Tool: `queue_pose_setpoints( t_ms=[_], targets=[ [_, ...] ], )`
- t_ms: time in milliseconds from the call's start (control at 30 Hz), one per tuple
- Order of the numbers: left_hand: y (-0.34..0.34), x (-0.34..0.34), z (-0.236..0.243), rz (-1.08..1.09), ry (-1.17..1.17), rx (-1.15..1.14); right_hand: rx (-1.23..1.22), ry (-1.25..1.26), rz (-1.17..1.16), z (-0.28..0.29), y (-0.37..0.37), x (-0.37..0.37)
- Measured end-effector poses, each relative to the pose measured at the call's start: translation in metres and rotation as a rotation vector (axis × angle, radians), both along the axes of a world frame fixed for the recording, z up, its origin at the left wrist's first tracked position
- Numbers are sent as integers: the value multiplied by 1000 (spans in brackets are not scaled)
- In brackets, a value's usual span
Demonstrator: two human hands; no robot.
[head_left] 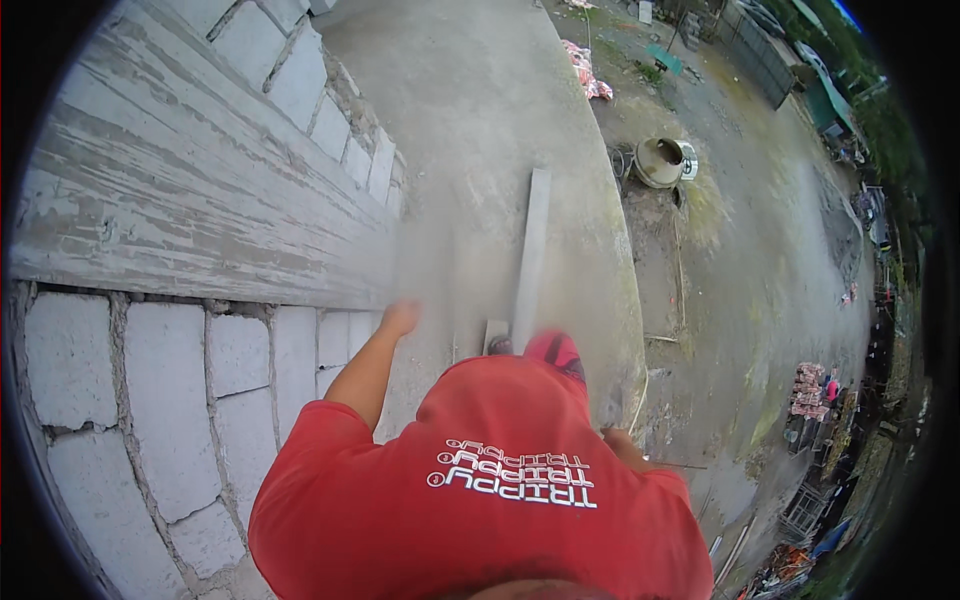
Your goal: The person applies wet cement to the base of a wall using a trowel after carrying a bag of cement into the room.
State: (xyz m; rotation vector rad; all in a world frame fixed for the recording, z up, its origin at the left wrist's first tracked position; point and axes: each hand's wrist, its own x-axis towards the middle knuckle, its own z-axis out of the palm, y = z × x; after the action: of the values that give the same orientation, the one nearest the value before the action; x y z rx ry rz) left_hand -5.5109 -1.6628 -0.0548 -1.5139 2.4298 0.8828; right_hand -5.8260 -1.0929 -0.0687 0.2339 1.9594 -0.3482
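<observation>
In the head view, the person looks down past a red shirt with a row of white words printed on it, three lines one under another, and little round marks beside the lines. The left hand is out in front on the left, at the end of a bent arm. It is blurry, so I cannot tell if it is curled up or loose, or if it is touching the wall. It is very near the end of a wide gray band with pale streaks, which runs along the wall of big white blocks. The right hand is low by the person's right side, partly hidden by the shirt, and I cannot tell if it is holding anything. A long gray board lies on the concrete floor, right in front of the person, between the wall and the floor's edge. Its near end is by a pink and dark shoe, and a small flat piece is just to its left. Past the edge, on the ground, there is a round mixer with a white patch that has a dark mark on it. Red and white bags lie farther right.
</observation>
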Motion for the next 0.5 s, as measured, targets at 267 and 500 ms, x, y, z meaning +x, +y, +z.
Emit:
queue_pose_setpoints(
  t_ms=[267, 500],
  targets=[
    [-263, -276, 65, 131, 419, -86, 23, -206, -200, -51, -152, -166],
    [-243, -209, -36, 933, -295, 828, -77, -25, 76, -53, -509, -441]
  ],
)
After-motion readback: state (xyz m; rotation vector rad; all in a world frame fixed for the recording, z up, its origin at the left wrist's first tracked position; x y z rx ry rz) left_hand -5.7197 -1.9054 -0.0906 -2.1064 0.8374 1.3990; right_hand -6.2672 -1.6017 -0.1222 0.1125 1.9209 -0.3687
